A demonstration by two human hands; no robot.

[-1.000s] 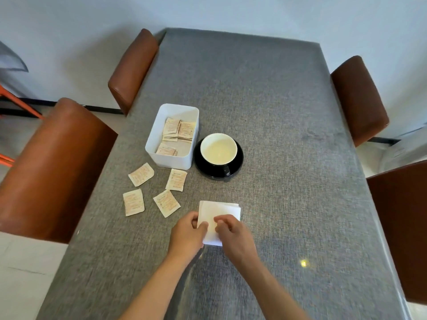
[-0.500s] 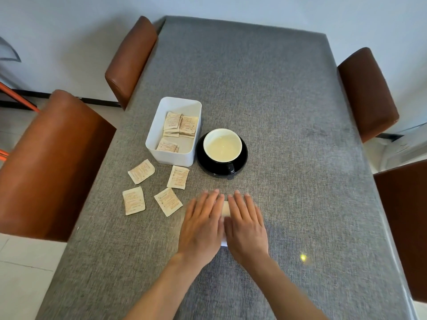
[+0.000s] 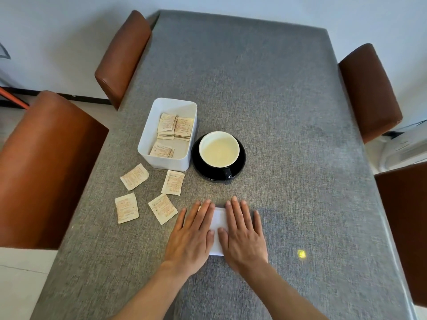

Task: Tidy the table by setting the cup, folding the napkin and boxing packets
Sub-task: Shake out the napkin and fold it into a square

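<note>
Your left hand point(image 3: 191, 239) and right hand point(image 3: 243, 236) are both bare: you wear no gloves, rings or watch. Your forearms show uncovered right down to the bottom edge, with no sleeve in sight.

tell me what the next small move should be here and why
Probably lift the left hand off the napkin and reach for the nearest loose packet. Both hands, the right hand too, lie flat on the napkin, which looks folded, and the cup sits on its saucer. Four packets lie on the table outside the white box.
</note>
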